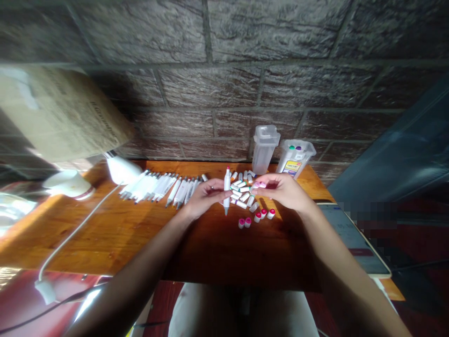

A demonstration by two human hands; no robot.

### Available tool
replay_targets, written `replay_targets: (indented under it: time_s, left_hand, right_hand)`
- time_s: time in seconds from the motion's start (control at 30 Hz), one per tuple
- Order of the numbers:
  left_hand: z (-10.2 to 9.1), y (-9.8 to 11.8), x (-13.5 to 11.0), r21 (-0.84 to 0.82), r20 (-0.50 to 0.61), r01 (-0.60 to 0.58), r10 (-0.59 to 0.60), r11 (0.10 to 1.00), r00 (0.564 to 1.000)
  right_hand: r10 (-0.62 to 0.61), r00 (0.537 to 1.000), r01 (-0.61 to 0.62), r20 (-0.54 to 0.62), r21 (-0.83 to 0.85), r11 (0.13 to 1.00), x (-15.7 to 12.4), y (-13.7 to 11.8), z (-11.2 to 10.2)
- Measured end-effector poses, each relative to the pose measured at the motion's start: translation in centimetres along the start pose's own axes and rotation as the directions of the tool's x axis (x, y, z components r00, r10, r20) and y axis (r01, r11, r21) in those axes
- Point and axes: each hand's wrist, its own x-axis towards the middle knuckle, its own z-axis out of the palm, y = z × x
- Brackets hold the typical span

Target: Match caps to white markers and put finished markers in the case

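Observation:
My left hand (pixel 206 195) is closed around a white marker (pixel 227 187), held upright with its pink tip pointing up. My right hand (pixel 282 189) is pinched on a small pink cap (pixel 260 185) just right of the marker. Below and between the hands lies a pile of loose white caps (pixel 242 193), with several pink-topped caps (pixel 256 217) closer to me on the wooden table (pixel 115 234). A row of several white markers (pixel 159 187) lies to the left of my left hand.
Two clear plastic marker cases (pixel 264 149) (pixel 296 158) stand at the back by the brick wall. A white lamp (pixel 121 169) with its cable (pixel 70 238), a cardboard box (pixel 56 112) and a white cup (pixel 68 183) are at left. A tablet (pixel 354 238) lies at right.

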Motion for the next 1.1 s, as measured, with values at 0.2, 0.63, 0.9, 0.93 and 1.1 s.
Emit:
replay_targets:
  time_s: [0.2, 0.63, 0.9, 0.93, 1.1]
  left_hand:
    - [0.6, 0.6, -0.2, 0.080, 0.033, -0.051, 0.048, 0.995, 0.998]
    - [0.9, 0.2, -0.5, 0.132, 0.044, -0.067, 0.062, 0.989, 0.997]
    - [0.6, 0.2, -0.5, 0.235, 0.028, -0.151, 0.148, 0.960, 0.989]
    - [0.7, 0.3, -0.5, 0.242, 0.021, -0.149, 0.148, 0.959, 0.989]
    - [0.8, 0.4, -0.5, 0.242, 0.001, -0.129, 0.133, 0.962, 0.991]
  right_hand:
    - [-0.024, 0.997, 0.018, 0.075, 0.085, 0.996, -0.1, -1.0, 2.4]
    - [-0.090, 0.996, 0.092, -0.019, 0.171, 0.981, -0.3, -2.0, 2.9]
    - [-0.093, 0.995, 0.095, -0.019, 0.167, 0.981, -0.4, -1.8, 3.2]
    - [-0.090, 0.996, 0.092, -0.020, 0.163, 0.982, -0.4, -1.8, 3.2]
    - [-0.087, 0.996, 0.088, -0.012, 0.147, 0.985, -0.4, -1.7, 3.1]
